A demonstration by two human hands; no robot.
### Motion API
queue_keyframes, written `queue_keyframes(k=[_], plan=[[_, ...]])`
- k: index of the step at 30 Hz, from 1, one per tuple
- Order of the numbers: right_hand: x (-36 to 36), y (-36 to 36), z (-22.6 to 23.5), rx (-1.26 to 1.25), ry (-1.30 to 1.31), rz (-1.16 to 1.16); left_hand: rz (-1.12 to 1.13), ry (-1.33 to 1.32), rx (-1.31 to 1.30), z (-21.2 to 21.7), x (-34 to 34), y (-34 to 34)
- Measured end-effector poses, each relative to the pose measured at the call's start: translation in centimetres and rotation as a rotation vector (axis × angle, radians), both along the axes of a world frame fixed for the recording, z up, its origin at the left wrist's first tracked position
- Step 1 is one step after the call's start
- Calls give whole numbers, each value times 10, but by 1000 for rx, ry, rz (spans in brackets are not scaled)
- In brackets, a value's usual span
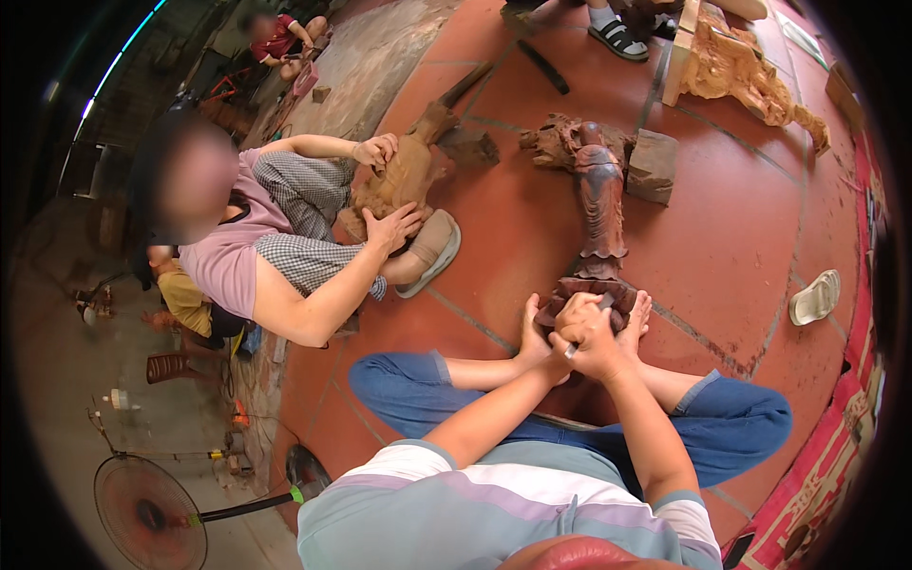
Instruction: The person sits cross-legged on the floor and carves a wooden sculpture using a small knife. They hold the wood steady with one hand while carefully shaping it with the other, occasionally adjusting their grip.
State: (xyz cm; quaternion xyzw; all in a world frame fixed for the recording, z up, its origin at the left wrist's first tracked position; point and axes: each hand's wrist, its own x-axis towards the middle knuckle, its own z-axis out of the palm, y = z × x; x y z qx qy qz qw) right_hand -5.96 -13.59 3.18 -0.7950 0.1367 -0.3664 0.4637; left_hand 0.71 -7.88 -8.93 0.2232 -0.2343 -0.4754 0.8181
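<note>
A dark reddish-brown carved wooden statue (pixel 600 204) lies on the floor, its flared base (pixel 570 288) toward me between my bare feet. At that base my two hands are closed together. My right hand (pixel 597 344) is wrapped round a slim tool (pixel 606 301); a greyish bit shows beyond the fingers and a pale bit on the near side. Its exact kind is hidden. My left hand (pixel 573 315) is closed against the right one, its fingers partly covered; I cannot make out what it grips. The statue's far end rests by a rough wood piece (pixel 551 142) and a wood block (pixel 653 166).
On my left a person in pink sits holding a lighter wooden carving (pixel 410 161). A large pale carving (pixel 736 71) lies at the far right, near another person's sandalled foot (pixel 617 36). A loose sandal (pixel 815 296) is to the right; a fan (pixel 150 513) stands lower left.
</note>
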Motion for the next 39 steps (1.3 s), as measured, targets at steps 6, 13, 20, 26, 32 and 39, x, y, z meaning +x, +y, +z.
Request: queue_keyframes(k=[6, 13, 20, 26, 32, 39], plan=[[-5, 7, 10, -90, 86, -6, -160, -852, 360, 47, 24, -12], [-3, -5, 3, -39, 242, -32, -122, -629, 415, 78, 11, -4], [10, 11, -27, -145, 33, 10, 246, -1268, 711, 92, 9, 1], [-2, -10, -3, -83, 192, -67, 306, -1171, 653, 77, 5, -15], [4, 8, -2, -34, 126, 45, 370, -1686, 725, 88, 18, 5], [8, 0, -14, -174, 57, 29, 50, -1066, 691, 98, 8, -1]])
